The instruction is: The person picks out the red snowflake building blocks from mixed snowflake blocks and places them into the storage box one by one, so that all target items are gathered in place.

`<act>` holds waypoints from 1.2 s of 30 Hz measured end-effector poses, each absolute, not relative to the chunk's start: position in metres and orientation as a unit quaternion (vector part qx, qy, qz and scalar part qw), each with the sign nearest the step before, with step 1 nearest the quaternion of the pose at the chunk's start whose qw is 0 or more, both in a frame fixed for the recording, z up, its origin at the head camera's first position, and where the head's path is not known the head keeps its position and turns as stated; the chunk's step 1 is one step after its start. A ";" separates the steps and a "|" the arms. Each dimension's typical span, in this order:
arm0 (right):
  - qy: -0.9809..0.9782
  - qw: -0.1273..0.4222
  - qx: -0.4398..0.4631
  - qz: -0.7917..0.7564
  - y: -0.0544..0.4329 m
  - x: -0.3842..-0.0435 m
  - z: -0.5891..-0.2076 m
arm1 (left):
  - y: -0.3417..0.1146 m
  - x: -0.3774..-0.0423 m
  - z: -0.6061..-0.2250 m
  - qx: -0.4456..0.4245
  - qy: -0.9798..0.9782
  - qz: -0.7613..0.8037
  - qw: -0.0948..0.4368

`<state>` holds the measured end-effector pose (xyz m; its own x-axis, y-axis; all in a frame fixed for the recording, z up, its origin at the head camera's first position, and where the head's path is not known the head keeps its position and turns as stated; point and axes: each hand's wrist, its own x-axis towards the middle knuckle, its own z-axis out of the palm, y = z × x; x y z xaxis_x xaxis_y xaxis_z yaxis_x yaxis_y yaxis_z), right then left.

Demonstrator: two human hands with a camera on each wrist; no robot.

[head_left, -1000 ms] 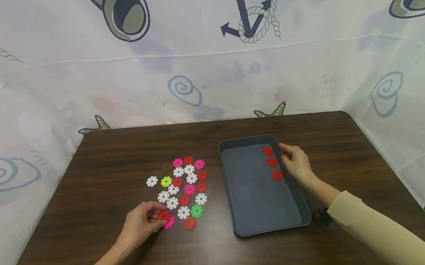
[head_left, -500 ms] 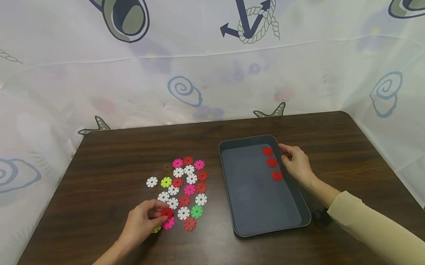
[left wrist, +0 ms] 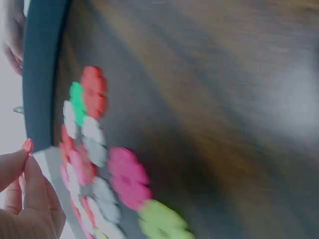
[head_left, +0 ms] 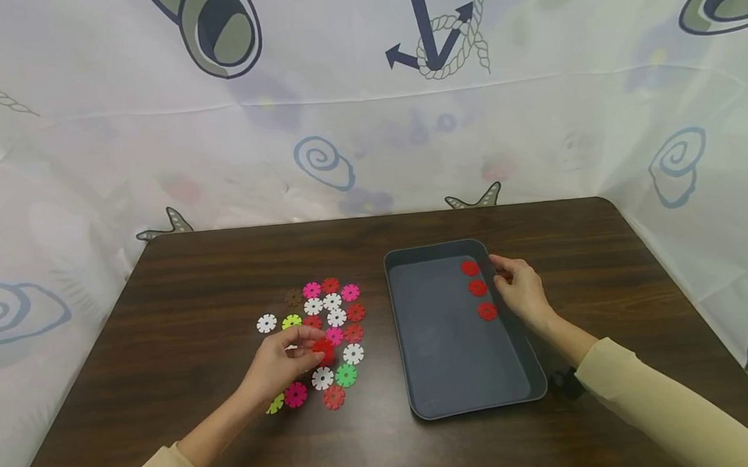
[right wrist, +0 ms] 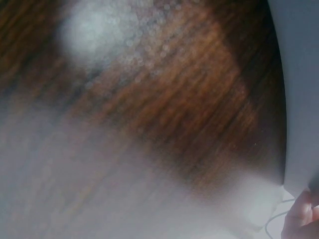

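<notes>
My left hand (head_left: pixel 279 361) pinches a red notched building disc (head_left: pixel 323 350) between thumb and fingertips, raised over the spread of discs. The left wrist view shows this red disc (left wrist: pixel 28 145) edge-on at the fingertips. Beneath lie flat notched discs in several colours, among them a green disc (head_left: pixel 345 375), a magenta disc (head_left: pixel 296 394) and a white disc (head_left: pixel 322 378); the hand hides some. On the right, my right hand (head_left: pixel 522 293) grips the right rim of a dark grey baking tray (head_left: pixel 455 362). Three red discs (head_left: pixel 477 287) form a column inside the tray near that rim.
The discs and tray lie on a dark wood-grain table (head_left: pixel 183 304). A strip of bare tabletop separates the pile from the tray's left wall. Behind the table hangs a pale printed cloth (head_left: pixel 369 122). A yellow-green disc (head_left: pixel 275 403) lies at the pile's near left.
My left hand has lifted the red disc from the pile's near left side and carried it rightward over the other discs, uncovering the magenta and yellow-green ones. My right hand stays on the tray rim.
</notes>
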<state>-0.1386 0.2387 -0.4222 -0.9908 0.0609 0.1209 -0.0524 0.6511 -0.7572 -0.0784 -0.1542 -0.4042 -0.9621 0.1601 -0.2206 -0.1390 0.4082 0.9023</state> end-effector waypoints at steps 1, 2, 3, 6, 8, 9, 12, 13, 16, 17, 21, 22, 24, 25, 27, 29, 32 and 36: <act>-0.906 0.069 -0.003 0.417 0.239 -0.139 -0.423 | -0.149 -0.081 -0.403 0.010 0.822 0.551 0.140; -0.906 0.071 -0.002 0.416 0.240 -0.139 -0.423 | -0.143 -0.083 -0.401 0.017 0.818 0.557 0.144; -0.906 0.072 -0.002 0.416 0.240 -0.138 -0.423 | -0.137 -0.085 -0.399 0.023 0.813 0.562 0.150; -0.907 0.076 -0.003 0.415 0.242 -0.138 -0.423 | -0.116 -0.093 -0.394 0.038 0.796 0.579 0.171; -0.906 0.075 -0.005 0.416 0.243 -0.137 -0.422 | -0.100 -0.098 -0.391 0.049 0.786 0.588 0.185; -0.906 0.074 -0.005 0.418 0.243 -0.136 -0.422 | -0.092 -0.101 -0.389 0.050 0.781 0.593 0.190; -0.905 0.073 -0.007 0.419 0.244 -0.135 -0.422 | -0.067 -0.108 -0.387 0.060 0.763 0.611 0.203; -0.905 0.072 -0.007 0.419 0.245 -0.134 -0.422 | -0.059 -0.110 -0.387 0.066 0.758 0.616 0.206; -0.906 0.073 -0.010 0.416 0.246 -0.133 -0.423 | -0.036 -0.114 -0.388 0.073 0.736 0.637 0.217; -0.906 0.072 -0.011 0.417 0.247 -0.133 -0.423 | -0.028 -0.115 -0.389 0.070 0.728 0.644 0.223; -0.906 0.071 -0.010 0.416 0.247 -0.133 -0.422 | -0.006 -0.116 -0.392 0.059 0.706 0.663 0.244; -0.906 0.071 -0.009 0.416 0.246 -0.133 -0.422 | -0.002 -0.116 -0.393 0.056 0.703 0.665 0.248; -0.906 0.075 -0.006 0.416 0.245 -0.134 -0.421 | 0.006 -0.115 -0.394 0.054 0.697 0.668 0.256; -0.906 0.075 -0.006 0.416 0.245 -0.135 -0.421 | 0.009 -0.115 -0.395 0.055 0.695 0.669 0.258; -0.906 0.076 -0.006 0.416 0.243 -0.136 -0.421 | 0.015 -0.114 -0.397 0.056 0.696 0.667 0.261; -0.905 0.076 -0.006 0.419 0.241 -0.138 -0.421 | 0.020 -0.115 -0.398 0.055 0.697 0.664 0.264; -0.903 0.075 -0.005 0.424 0.240 -0.139 -0.423 | 0.029 -0.117 -0.399 0.048 0.700 0.659 0.271; -0.901 0.079 -0.007 0.426 0.239 -0.140 -0.425 | 0.043 -0.120 -0.401 0.039 0.702 0.652 0.284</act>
<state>-0.1404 0.2389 -0.4254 -0.9876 0.0789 0.1359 -0.0548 0.6375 -0.7685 -0.1200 0.0427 -0.4008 -0.8359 0.4245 -0.3479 -0.3154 0.1472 0.9375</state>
